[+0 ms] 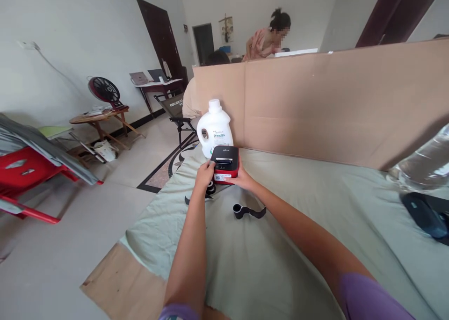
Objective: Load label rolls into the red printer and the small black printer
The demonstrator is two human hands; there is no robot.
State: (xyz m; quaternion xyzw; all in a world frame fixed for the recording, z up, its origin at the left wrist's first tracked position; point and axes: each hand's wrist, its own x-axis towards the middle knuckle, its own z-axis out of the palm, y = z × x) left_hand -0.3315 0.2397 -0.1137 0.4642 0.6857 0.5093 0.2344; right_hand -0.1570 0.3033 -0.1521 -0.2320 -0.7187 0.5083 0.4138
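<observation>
Between my two hands is a small black-and-red label printer (225, 160) with a slot across its top and a white sticker on its front. My left hand (205, 174) grips its left side, thumb near the top edge. On the opposite side my right hand (243, 177) holds the printer, its fingers partly hidden beneath and behind. A white detergent jug (215, 127) stands just behind the printer. In front lies a black roll (238, 211) with a loose strip trailing right. Another dark roll (211, 188) shows partly behind my left wrist.
A green cloth (280, 245) covers the surface, with bare board (122, 282) at the front left. A tall cardboard panel (315, 105) stands along the back. At right are a clear plastic-wrapped item (421, 163) and a dark object (426, 214). A person (263, 41) bends beyond the panel.
</observation>
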